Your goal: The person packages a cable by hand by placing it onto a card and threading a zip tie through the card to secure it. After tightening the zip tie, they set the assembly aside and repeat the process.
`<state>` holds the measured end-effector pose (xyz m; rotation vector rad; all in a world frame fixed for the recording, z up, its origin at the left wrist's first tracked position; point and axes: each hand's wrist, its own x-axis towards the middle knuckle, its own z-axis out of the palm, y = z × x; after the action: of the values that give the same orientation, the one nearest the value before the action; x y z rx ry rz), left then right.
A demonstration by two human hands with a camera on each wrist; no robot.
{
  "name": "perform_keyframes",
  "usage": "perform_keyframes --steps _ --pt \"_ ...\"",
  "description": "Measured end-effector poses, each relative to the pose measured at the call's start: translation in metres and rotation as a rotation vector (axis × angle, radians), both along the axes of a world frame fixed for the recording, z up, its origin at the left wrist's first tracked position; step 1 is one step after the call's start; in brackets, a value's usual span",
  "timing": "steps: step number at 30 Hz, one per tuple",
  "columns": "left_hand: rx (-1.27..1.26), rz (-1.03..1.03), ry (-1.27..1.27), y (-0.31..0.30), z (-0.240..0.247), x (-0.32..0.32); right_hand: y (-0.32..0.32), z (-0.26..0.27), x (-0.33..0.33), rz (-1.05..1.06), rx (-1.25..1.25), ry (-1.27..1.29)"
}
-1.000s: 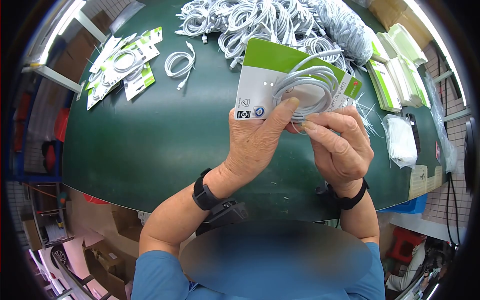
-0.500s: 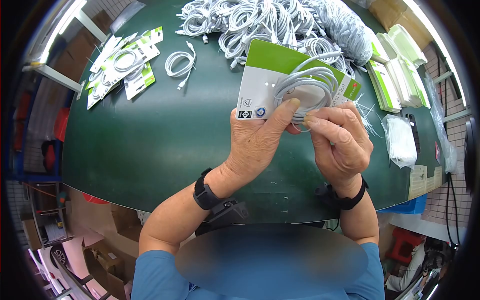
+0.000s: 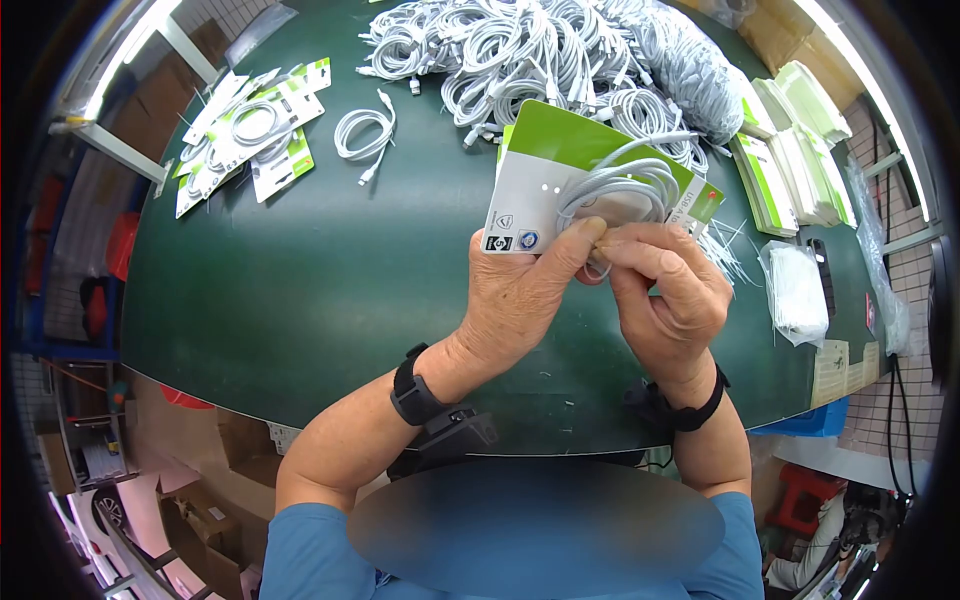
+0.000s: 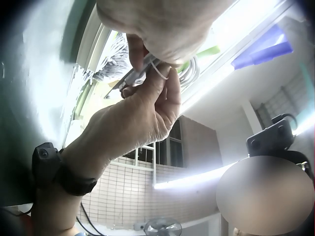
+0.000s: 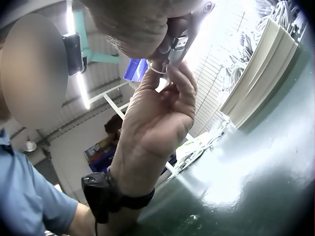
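Observation:
The left hand (image 3: 520, 295) grips a green and white card (image 3: 530, 190) by its lower edge, thumb over a coiled white cable (image 3: 625, 180) lying against the card's face. Close beside that thumb, the right hand (image 3: 675, 290) pinches a thin white tie (image 3: 600, 270) at the bottom of the coil. In the right wrist view, the tie forms a loop (image 5: 156, 69) between the two hands, with a USB plug (image 5: 181, 43) above it. Part of the coil is hidden behind the fingers.
A heap of coiled cables (image 3: 530, 50) lies at the back. At the left are carded cables (image 3: 240, 130) and a single coil (image 3: 364, 135). Card stacks (image 3: 790, 165), loose ties (image 3: 728, 250) and a bag of ties (image 3: 797, 295) stand at the right.
The card and both hands appear slightly lower in the head view, which has shifted a little. The right fingers have moved closer to the left thumb, still pinching.

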<state>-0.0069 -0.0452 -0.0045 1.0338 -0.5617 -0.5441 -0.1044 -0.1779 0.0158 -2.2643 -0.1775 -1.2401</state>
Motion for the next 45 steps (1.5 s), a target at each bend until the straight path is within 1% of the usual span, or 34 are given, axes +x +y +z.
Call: perform_keyframes --steps 5,10,14,17,20,23,26,28,30,32,33,34,36,38,40,41,43,45 --pt "-0.05 0.037 0.034 -0.001 -0.001 0.0 -0.003 0.003 0.001 0.004 -0.138 0.003" --pt "-0.043 0.044 0.04 -0.002 -0.001 -0.001 -0.009 0.003 -0.001 0.007 -0.25 0.022" --pt "-0.061 0.01 0.037 -0.002 -0.003 0.0 -0.008 0.007 -0.002 -0.027 -0.206 0.029" --pt "-0.074 -0.036 0.043 -0.002 -0.007 0.002 -0.007 0.017 -0.007 -0.037 -0.148 0.153" --pt "-0.05 -0.022 0.05 -0.001 -0.003 0.001 -0.008 0.015 -0.007 -0.024 -0.079 0.199" --pt "-0.021 -0.013 -0.013 -0.001 -0.002 0.005 -0.013 0.01 -0.006 0.05 0.018 0.18" --pt "-0.075 -0.009 0.018 -0.003 0.001 0.01 -0.018 0.021 -0.009 0.035 -0.019 0.005" --pt "-0.102 -0.008 0.033 -0.001 0.004 0.014 -0.032 0.03 -0.02 -0.11 0.005 -0.143" --pt "-0.127 -0.018 0.04 0.001 0.008 0.014 -0.048 0.023 -0.019 -0.137 0.419 -0.292" --pt "-0.149 -0.047 0.039 0.0 0.011 0.012 -0.07 0.022 -0.022 -0.171 0.782 -0.152" --pt "-0.146 -0.078 0.042 0.0 0.011 0.009 -0.081 0.014 -0.019 -0.11 0.88 -0.099" --pt "-0.14 -0.113 0.046 0.001 0.01 0.006 -0.09 0.003 -0.014 0.054 1.031 -0.009" --pt "-0.128 -0.176 0.039 0.002 0.009 0.001 -0.095 -0.013 -0.015 0.472 1.248 0.339" --pt "-0.118 -0.234 0.015 0.001 0.008 -0.001 -0.067 -0.038 -0.043 0.377 1.073 0.314" --pt "-0.102 -0.262 0.026 0.003 0.007 -0.002 -0.061 -0.053 -0.064 0.275 0.825 0.439" --pt "-0.096 -0.273 0.033 0.004 0.006 -0.003 -0.071 -0.056 -0.075 0.223 0.664 0.569" --pt "-0.053 -0.271 -0.034 0.004 0.001 -0.001 -0.077 -0.057 -0.08 0.206 0.562 0.687" --pt "-0.03 -0.279 -0.08 0.005 -0.005 0.002 -0.077 -0.065 -0.081 0.216 0.588 0.637"
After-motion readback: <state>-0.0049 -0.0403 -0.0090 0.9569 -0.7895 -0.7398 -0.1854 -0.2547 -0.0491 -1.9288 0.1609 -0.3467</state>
